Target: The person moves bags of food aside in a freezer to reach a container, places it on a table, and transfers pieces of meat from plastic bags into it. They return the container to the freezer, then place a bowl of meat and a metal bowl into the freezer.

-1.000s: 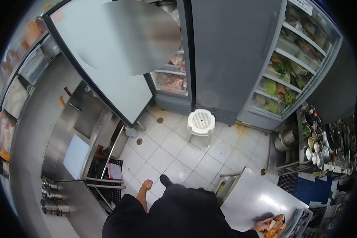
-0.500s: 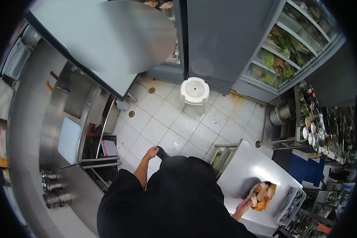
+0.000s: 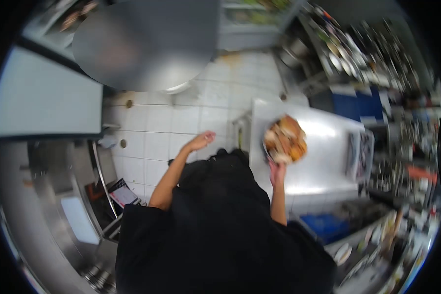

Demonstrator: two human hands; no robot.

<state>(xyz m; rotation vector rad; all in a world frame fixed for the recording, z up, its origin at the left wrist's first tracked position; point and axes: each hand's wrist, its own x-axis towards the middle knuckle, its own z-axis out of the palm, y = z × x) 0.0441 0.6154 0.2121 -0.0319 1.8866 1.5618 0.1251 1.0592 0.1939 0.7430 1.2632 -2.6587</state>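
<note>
My right hand [image 3: 278,170] grips the near edge of a round bowl [image 3: 266,150] heaped with golden-brown and pale chunks of food [image 3: 286,137]. Most of the bowl is hidden under the heap, which overlaps the left part of a steel table [image 3: 323,169] in this view. Out in front of my body, my left hand [image 3: 201,141] hangs over the tiled floor with nothing in it. Its fingers are loosely parted and a little blurred.
A grey plastic bin [image 3: 365,154] of dark items stands on the table's right end. Shelves of pans and containers [image 3: 348,49] line the upper right. A white cutting board [image 3: 78,220] lies on the left counter. White floor tiles [image 3: 157,117] run between.
My view has turned right, blurring the scene. The bowl, held in my right hand, has come in front of me, toward the table's left side. My left hand has loosened its fingers.
</note>
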